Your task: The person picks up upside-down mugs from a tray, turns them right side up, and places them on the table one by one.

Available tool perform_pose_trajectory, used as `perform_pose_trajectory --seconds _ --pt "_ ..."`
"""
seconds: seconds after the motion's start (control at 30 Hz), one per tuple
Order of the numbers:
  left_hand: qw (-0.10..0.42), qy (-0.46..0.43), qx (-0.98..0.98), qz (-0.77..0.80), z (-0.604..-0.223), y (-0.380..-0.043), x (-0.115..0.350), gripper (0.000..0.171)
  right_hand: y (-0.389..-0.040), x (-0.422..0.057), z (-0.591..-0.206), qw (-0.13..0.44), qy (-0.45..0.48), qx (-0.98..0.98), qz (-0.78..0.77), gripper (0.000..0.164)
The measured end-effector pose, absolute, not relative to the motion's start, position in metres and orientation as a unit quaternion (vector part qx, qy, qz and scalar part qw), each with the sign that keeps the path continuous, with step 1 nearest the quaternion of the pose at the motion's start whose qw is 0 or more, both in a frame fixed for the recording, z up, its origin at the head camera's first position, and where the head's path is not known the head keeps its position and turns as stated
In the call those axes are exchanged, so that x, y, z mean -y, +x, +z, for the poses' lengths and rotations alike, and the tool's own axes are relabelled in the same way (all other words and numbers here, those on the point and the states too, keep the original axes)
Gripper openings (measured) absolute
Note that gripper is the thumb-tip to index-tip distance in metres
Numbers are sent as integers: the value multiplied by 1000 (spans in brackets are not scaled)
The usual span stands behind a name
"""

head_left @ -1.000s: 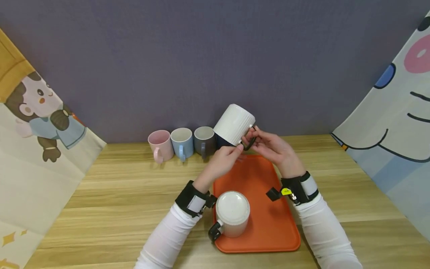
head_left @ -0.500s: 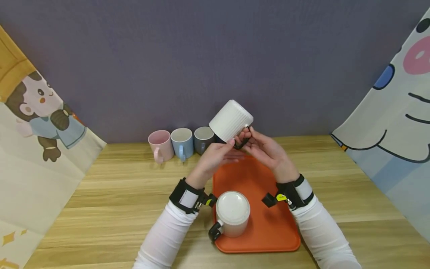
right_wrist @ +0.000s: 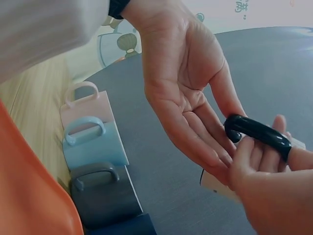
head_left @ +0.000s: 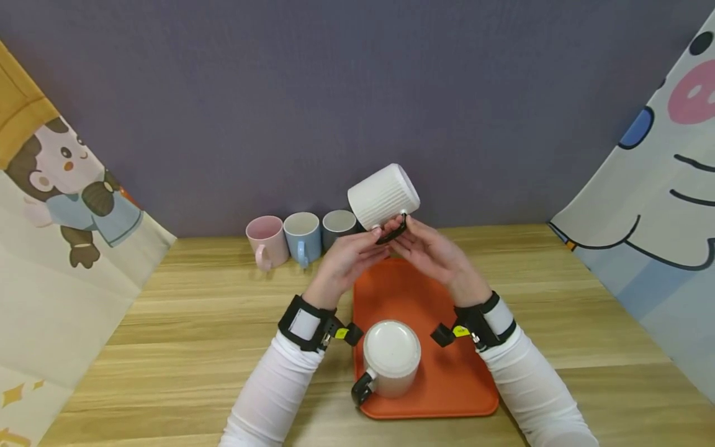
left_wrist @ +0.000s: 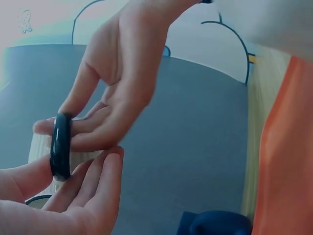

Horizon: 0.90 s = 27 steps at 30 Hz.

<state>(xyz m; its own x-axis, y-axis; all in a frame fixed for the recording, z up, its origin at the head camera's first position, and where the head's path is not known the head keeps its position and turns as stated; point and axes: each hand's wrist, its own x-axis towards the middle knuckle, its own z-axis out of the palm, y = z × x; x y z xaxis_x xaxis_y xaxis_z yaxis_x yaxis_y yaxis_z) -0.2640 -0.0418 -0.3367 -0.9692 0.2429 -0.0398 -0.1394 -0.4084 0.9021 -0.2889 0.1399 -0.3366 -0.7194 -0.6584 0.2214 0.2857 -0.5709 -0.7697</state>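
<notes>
A white ribbed mug with a black handle is held in the air, tilted onto its side with the handle downward. My left hand holds one end of the handle, thumb on it and fingers beneath. From the other side, my right hand grips the opposite end; in the left wrist view one of its fingers passes behind the handle. Below stands another white mug, upside down at the front left of the orange tray, its black handle over the tray's edge.
A pink mug, a light blue mug and a grey mug stand upright in a row by the grey back wall. A navy mug follows the grey one, mostly hidden in the head view.
The held white mug has moved slightly left and up and turned further onto its side. Both hands have shifted left with it. The upside-down mug and the row stay in place.
</notes>
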Motion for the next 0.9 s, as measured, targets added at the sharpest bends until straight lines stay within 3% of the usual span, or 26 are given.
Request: perform_pose_trajectory --seconds 0.17,0.37,0.63,0.9 --pt "108 50 -507 853 -336 -264 47 20 -290 -138 -338 277 -239 -420 -830 37" --pt "107 45 -490 864 -334 -264 50 31 -291 -135 -342 298 -228 -426 -823 35" --pt "123 80 -465 873 -332 -265 52 34 -292 -132 -345 319 -223 -388 -835 38" --pt "106 73 -429 894 -332 -266 54 40 -294 -126 -346 370 -213 -306 -851 42"
